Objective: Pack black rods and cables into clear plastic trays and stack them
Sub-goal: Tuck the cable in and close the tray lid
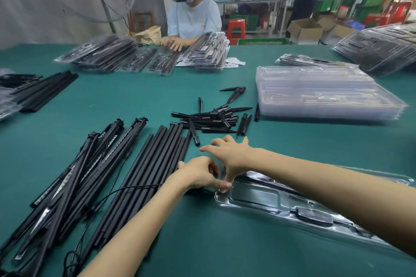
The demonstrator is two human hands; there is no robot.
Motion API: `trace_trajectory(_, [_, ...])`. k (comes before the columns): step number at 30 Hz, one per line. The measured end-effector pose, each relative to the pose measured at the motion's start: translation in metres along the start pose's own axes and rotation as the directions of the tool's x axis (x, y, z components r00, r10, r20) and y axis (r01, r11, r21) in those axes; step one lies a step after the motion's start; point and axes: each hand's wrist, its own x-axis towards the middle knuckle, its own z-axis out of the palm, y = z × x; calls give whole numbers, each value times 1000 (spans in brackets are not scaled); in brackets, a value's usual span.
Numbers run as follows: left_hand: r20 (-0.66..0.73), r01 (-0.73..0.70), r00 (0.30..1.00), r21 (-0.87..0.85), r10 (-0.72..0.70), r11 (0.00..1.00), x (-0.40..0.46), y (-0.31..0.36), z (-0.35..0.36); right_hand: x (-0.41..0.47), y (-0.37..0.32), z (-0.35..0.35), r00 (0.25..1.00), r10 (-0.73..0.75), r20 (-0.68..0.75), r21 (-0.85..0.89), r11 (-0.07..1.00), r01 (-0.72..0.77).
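A clear plastic tray (267,199) lies on the green table under my right forearm, holding a flat black block (315,215) and a thin cable. My right hand (227,153) hovers over the tray's left end with fingers spread, its thumb pressing down on the tray's corner. My left hand (199,174) sits just left of that corner, fingers curled round the end of a black rod at the edge of the long rod bundle (148,171). What lies between the two hands is mostly hidden.
Rods with cables (90,164) lie fanned at the left. Short black spikes (209,119) are piled ahead. A stack of empty clear trays (315,94) stands at the right. Packed trays (135,56) lie before a person (193,18) opposite, more packed trays (382,49) lie far right.
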Motion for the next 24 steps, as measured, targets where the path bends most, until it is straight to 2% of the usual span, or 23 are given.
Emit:
trace_trajectory(5, [58,26,998,47,-28,999,5,9,0,5,0,4,1000,-24,14,16,1000,24])
trace_trajectory(9, [73,29,997,-4,-29,1000,6,4,5,15,-3,5,997,-50,52,24,999,49])
trace_trajectory(13, [56,-44,997,-44,47,998,6,-4,8,17,4,6,999,-29,37,102,994,25])
trace_trajectory(16, [93,-111,988,-158,127,981,4,-10,4,19,11,5,999,-18,35,128,992,13])
trace_trajectory(18, [131,-141,976,-233,174,962,2,-11,1,19,19,2,995,-66,69,119,991,58])
trace_trajectory(19, [151,-159,968,-247,200,956,0,-11,0,16,25,0,991,-101,91,154,984,86])
trace_trajectory(21, [180,-207,948,-271,261,940,-2,-12,-1,7,36,-5,979,-172,110,424,899,110])
trace_trajectory(22, [187,-222,941,-290,283,931,-4,-13,-2,1,41,-8,980,-179,84,589,803,96])
trace_trajectory(23, [191,-224,937,-312,292,923,-6,-15,-3,-5,45,-9,986,-164,28,681,725,101])
trace_trajectory(24, [195,-217,937,-327,291,920,-9,-16,-3,-8,50,-9,990,-136,-35,705,699,121])
